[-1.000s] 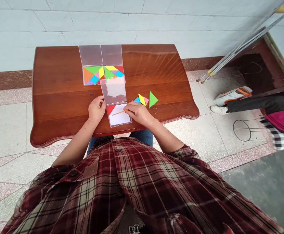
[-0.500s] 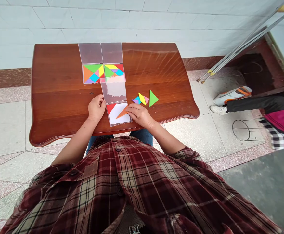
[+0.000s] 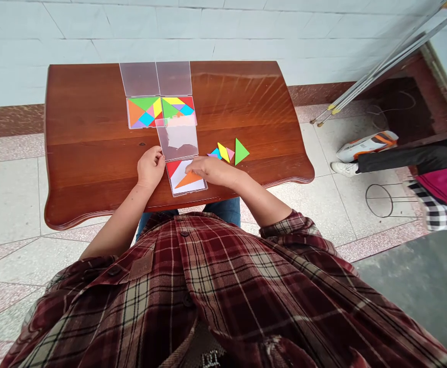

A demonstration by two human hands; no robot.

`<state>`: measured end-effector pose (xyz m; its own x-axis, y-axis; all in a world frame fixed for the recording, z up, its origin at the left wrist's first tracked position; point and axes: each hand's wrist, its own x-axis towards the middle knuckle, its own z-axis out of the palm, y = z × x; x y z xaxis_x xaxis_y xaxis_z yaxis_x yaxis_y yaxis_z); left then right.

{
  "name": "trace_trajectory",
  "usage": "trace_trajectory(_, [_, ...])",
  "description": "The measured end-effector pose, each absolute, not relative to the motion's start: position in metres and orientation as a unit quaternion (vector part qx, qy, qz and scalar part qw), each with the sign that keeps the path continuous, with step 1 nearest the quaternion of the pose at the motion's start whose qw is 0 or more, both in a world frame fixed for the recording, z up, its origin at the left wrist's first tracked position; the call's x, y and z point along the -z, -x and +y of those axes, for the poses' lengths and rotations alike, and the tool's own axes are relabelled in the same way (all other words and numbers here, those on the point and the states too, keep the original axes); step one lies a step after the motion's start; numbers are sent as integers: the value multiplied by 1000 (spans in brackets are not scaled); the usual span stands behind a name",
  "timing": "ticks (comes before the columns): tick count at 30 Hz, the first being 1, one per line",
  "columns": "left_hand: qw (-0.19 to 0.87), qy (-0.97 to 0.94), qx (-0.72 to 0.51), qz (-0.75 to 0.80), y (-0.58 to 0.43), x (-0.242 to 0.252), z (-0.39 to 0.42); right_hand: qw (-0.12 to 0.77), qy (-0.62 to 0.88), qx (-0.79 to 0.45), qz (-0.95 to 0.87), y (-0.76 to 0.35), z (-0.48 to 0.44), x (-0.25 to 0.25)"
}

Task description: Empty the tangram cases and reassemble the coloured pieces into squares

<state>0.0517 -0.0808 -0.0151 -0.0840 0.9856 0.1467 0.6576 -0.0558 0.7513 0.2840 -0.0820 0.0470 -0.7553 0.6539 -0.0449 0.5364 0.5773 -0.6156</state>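
My left hand (image 3: 150, 166) is curled against the left edge of a clear tangram case (image 3: 188, 189) near the table's front edge, gripping it. The case's lid (image 3: 177, 140) lies open behind it. A red triangle (image 3: 173, 166) fills the tray's upper left corner. My right hand (image 3: 210, 168) reaches in from the right with its fingertips pinched on an orange triangle (image 3: 188, 179) that lies flat on the tray's white base. Loose pieces lie just right of my hand: a green triangle (image 3: 241, 151), a yellow piece (image 3: 223, 152), a pink one (image 3: 230, 153) and a blue one (image 3: 216, 152).
Two filled tangram cases (image 3: 144, 111) (image 3: 177, 108) with open lids sit at the back of the wooden table (image 3: 93, 153). On the floor to the right are another person's leg and shoe (image 3: 365, 148), leaning metal poles (image 3: 380, 66) and a wire ring (image 3: 379, 201).
The orange triangle went from held on edge above the tray to lying flat inside it. My right hand moved left and lower over the tray. The left hand stayed at the case's edge.
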Motion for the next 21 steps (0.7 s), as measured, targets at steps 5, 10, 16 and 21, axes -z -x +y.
trace_trajectory(5, [240, -635, -355, 643, -52, 14, -80, 33, 315, -294, -902, -267, -72, -53])
trace_trajectory(10, [241, -632, -354, 646, -53, 13, -80, 17, 332, -267, -905, -263, -65, -61])
trace_trajectory(16, [240, -630, -352, 649, -54, 11, -80, 4, 346, -291, -892, -265, -62, -53])
trace_trajectory(21, [236, -634, -353, 646, -53, 15, -79, 1, 351, -305, -885, -264, -60, -50])
